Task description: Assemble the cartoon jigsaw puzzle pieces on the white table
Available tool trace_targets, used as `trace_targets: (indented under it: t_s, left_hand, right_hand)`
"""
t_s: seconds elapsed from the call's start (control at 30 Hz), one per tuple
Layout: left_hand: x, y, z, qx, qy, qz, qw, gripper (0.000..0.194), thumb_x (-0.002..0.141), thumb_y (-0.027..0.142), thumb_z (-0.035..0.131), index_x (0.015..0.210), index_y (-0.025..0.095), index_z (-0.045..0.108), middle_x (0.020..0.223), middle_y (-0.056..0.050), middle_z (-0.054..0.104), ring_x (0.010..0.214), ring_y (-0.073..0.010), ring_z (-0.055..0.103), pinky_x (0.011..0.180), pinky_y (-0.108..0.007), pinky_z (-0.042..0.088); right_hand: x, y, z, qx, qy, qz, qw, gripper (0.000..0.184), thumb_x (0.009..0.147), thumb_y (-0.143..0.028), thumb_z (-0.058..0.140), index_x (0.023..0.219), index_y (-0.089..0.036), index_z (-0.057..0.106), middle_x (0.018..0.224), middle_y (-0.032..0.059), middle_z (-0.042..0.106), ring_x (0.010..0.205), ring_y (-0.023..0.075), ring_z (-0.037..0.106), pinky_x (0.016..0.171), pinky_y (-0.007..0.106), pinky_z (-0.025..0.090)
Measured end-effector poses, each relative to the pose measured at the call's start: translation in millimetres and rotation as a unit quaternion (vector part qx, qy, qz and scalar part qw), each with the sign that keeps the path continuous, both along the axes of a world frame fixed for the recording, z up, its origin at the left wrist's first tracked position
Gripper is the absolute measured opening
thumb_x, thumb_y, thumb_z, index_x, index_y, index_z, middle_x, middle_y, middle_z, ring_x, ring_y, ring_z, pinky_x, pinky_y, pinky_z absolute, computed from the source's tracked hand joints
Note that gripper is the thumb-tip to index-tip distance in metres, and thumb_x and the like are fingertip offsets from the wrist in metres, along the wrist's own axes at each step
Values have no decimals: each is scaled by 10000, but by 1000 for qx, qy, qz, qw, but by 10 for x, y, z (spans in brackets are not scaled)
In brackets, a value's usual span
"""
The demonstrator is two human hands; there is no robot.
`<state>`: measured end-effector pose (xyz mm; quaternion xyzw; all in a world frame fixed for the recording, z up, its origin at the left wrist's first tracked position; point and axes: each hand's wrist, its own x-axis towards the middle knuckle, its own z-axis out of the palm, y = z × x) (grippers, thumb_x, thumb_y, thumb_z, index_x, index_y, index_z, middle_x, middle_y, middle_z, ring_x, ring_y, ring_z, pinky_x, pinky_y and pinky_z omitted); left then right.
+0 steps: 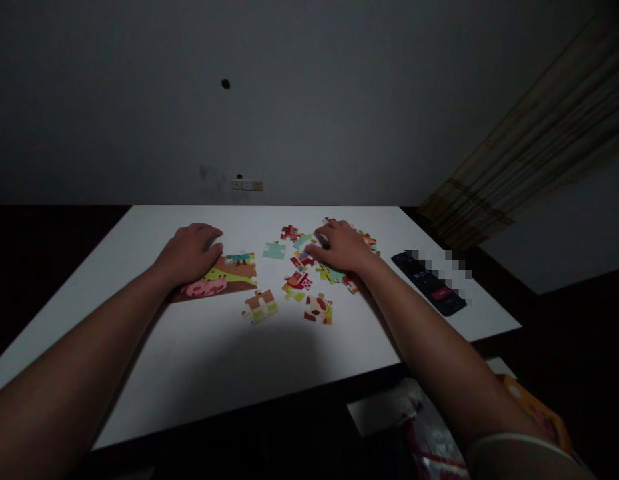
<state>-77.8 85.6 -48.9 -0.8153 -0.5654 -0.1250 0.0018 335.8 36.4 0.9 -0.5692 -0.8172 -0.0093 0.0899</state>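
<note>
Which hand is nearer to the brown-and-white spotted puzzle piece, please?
The right hand is nearer, resting on scattered pieces just beyond the spotted piece. The left hand lies farther away to its left, on the joined puzzle section.

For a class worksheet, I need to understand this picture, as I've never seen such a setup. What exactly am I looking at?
This picture comes from a camera worn on a person's head, looking forward and down, so the bare arms are the wearer's own. On a white table lies a joined jigsaw section showing a pink pig, with loose pieces beside it. The left hand rests at the section's edge, and the right hand lies over the loose pieces. Neither clearly holds anything. A black remote-like device, partly blurred, lies further right.
</note>
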Motion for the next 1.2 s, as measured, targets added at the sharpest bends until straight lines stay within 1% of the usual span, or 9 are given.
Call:
trace_targets:
  t_s: [0.13, 0.27, 0.33, 0.47, 0.6, 0.73, 0.93, 1.1, 1.2]
  left_hand:
    - [8, -10, 11, -5, 0, 4, 1000, 613, 1011, 541, 449, 1425, 189, 733, 1515, -159, 708, 1446, -377, 622, 1260, -528, 483]
    - [15, -13, -4, -8, 0, 9, 1000, 626, 1024, 542, 430, 1450, 190, 722, 1532, -162, 697, 1456, -391, 610, 1240, -559, 497]
    - [15, -10, -17, -7, -3, 7, 1000, 630, 1025, 539, 422, 1451, 184, 720, 1529, -168, 698, 1453, -402, 607, 1229, -579, 503]
    - [21, -14, -13, -6, -3, 7, 1000, 646, 1023, 540, 411, 1452, 168, 720, 1521, -181, 696, 1458, -408, 600, 1239, -581, 492]
    - [36, -31, 25, -8, 1, 4, 1000, 640, 1021, 534, 410, 1446, 169, 719, 1522, -180, 697, 1443, -403, 613, 1238, -573, 494]
    - [41, -36, 44, -11, 9, -1, 1000, 635, 1022, 530, 408, 1437, 165, 719, 1513, -182, 700, 1426, -398, 625, 1237, -568, 494]
    - [34, -35, 27, -8, 3, 5, 1000, 617, 1018, 525, 431, 1438, 180, 721, 1525, -175, 695, 1436, -406, 616, 1246, -572, 482]
    - [25, -23, 12, -10, -3, 8, 1000, 622, 1021, 536, 428, 1444, 184, 718, 1537, -173, 688, 1448, -408, 606, 1243, -577, 488]
    - [25, -22, 13, -11, -4, 5, 1000, 615, 1017, 534, 435, 1439, 189, 720, 1532, -174, 691, 1437, -407, 611, 1236, -578, 495]
  right_hand:
    - [-60, 34, -44, -7, 14, 8, 1000, 391, 1073, -552, 661, 1222, -214, 787, 1402, 184, 737, 1441, 393, 576, 1254, 518, 418]
    - [104, 100, -42, -46, 57, -24, 997, 241, 1043, -389, 689, 1099, -177, 788, 1235, 173, 782, 1204, 339, 648, 1124, 465, 477]
    - [172, 121, -48, -61, 72, -32, 995, 223, 1050, -357, 674, 1113, -175, 785, 1195, 160, 792, 1141, 320, 652, 1085, 450, 484]
    - [159, 95, -68, -45, 70, 3, 997, 410, 1099, -506, 632, 1293, -169, 761, 1364, 200, 745, 1284, 374, 628, 1160, 513, 451]
    - [90, 50, -66, -53, 55, 36, 996, 548, 1042, -642, 707, 1319, -171, 752, 1444, 233, 688, 1444, 429, 558, 1227, 538, 424]
    - [125, 68, -44, -69, 51, -4, 996, 469, 1025, -519, 736, 1308, -144, 742, 1547, 256, 641, 1512, 414, 515, 1290, 518, 373]
    - [202, 97, -11, -69, 20, -59, 996, 395, 1022, -329, 641, 1331, -100, 729, 1487, 257, 692, 1366, 405, 576, 1221, 513, 425]
    - [221, 132, -34, -63, 28, -22, 997, 380, 1053, -242, 548, 1355, -137, 752, 1491, 203, 724, 1420, 371, 570, 1265, 492, 384]
    - [235, 95, 14, -60, 51, 15, 997, 353, 1046, -225, 575, 1332, -166, 775, 1475, 186, 738, 1448, 371, 572, 1279, 517, 380]
